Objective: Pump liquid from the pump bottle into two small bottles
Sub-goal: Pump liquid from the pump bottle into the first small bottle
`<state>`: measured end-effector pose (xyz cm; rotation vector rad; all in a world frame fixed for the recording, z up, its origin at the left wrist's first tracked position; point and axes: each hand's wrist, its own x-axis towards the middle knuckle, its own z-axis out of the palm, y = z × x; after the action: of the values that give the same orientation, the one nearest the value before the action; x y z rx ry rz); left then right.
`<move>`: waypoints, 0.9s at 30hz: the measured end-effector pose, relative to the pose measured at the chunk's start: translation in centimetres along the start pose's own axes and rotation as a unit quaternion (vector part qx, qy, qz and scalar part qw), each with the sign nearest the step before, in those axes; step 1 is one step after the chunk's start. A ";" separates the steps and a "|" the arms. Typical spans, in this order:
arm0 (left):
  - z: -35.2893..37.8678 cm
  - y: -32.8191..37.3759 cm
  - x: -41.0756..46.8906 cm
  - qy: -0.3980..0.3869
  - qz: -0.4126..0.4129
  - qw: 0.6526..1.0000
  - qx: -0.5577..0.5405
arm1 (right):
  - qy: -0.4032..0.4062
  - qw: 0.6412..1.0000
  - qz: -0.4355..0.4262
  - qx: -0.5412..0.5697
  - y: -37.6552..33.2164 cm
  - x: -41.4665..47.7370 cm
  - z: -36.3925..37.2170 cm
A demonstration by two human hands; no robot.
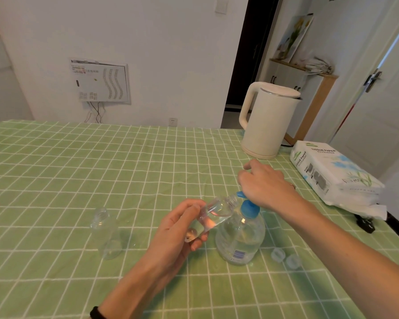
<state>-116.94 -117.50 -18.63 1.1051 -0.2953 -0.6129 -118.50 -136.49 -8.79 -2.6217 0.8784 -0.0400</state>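
Note:
A clear pump bottle (240, 238) with a blue pump head (248, 207) stands on the green checked tablecloth, partly filled with clear liquid. My right hand (265, 183) rests on top of the pump head, fingers relaxed and spread. My left hand (182, 229) grips a small clear bottle (217, 211), tilted, with its open threaded neck right at the blue spout. A second small clear bottle (105, 233) stands upright to the left, uncapped and apart from both hands.
Two small clear caps (278, 254) (294, 261) lie right of the pump bottle. A cream kettle (267, 120) stands at the back right, a tissue paper pack (332, 176) at the right edge, with a black object (365, 223) just below it.

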 end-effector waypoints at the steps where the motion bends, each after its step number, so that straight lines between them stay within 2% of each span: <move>1: -0.1 -0.1 0.1 0.000 0.001 1.000 0.002 | 0.000 1.000 0.004 0.005 0.0 0.0 0.1; 14: -0.1 -0.1 0.2 -0.002 0.004 1.000 -0.003 | 0.010 1.000 -0.005 -0.017 -0.1 -0.1 -0.2; 19: -0.3 -0.2 0.3 0.003 0.004 1.000 -0.010 | -0.008 1.000 0.007 0.021 -0.3 -0.3 0.4; 27: -0.2 0.1 0.2 0.007 0.004 1.000 -0.012 | 0.002 1.000 0.003 0.006 -0.2 -0.4 0.1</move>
<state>-116.67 -117.41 -18.62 1.0849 -0.2802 -0.5998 -118.63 -136.08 -8.80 -2.6094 0.8840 -0.0482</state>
